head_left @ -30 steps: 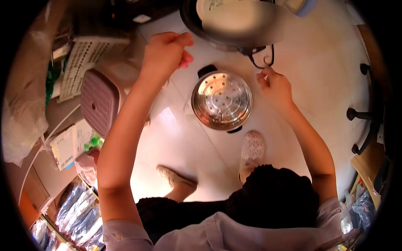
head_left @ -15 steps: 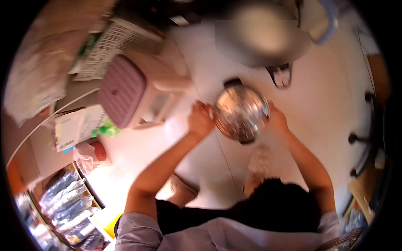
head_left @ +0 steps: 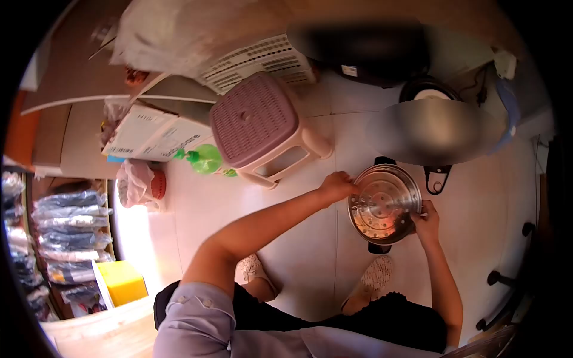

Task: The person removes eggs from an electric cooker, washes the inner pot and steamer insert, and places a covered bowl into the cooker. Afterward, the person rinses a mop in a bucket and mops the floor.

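Observation:
A shiny round steamer tray with punched holes fills the top of a pot whose two black handles stick out at the far and near sides. My left hand is closed at the tray's left rim. On the right rim, my right hand is closed too, thumb toward the inside. How deep the tray sits in the pot is hidden, and so is the pot's body beneath it.
Left of the pot stands a stool with a mauve top, beside a green bottle and a cardboard box. A blurred round shape lies beyond the pot. Wrapped packages fill shelves at the left; chair casters are at right.
The whole view has shifted, so pot and hands appear farther right and lower. The tray's perforated face shows more sharply. Both hands remain at opposite sides of the rim.

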Action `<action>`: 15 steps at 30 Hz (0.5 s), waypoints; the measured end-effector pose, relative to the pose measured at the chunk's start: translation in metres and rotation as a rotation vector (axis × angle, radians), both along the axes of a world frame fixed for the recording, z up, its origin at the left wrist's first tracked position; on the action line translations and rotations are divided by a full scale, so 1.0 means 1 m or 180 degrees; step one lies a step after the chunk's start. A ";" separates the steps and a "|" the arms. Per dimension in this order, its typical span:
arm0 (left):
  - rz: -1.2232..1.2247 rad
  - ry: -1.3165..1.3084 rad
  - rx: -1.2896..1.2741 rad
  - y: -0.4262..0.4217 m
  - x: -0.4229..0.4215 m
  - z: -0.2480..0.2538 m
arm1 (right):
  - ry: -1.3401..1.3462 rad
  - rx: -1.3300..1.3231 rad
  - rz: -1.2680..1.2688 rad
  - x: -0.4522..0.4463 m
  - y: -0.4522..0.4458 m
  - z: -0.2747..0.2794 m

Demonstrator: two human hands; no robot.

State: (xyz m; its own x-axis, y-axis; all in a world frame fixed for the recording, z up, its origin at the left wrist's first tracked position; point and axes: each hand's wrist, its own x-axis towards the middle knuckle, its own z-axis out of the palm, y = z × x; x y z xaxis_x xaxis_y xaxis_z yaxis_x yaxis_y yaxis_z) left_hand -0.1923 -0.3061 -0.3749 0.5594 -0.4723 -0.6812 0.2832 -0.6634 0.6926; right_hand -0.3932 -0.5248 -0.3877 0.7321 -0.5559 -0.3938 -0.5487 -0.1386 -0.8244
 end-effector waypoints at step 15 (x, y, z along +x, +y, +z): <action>0.1118 -0.0036 -0.0553 0.130 -0.006 0.173 | 0.0240 -0.0181 0.1533 0.137 0.034 0.173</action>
State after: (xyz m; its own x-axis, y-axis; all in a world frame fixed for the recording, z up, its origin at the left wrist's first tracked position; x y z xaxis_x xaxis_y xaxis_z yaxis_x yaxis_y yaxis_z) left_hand -0.1981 -0.1766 -0.2021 0.7146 -0.3583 -0.6008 0.4639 -0.4000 0.7904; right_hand -0.2562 -0.4907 -0.2150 0.8819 -0.1831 -0.4343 -0.4689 -0.4350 -0.7687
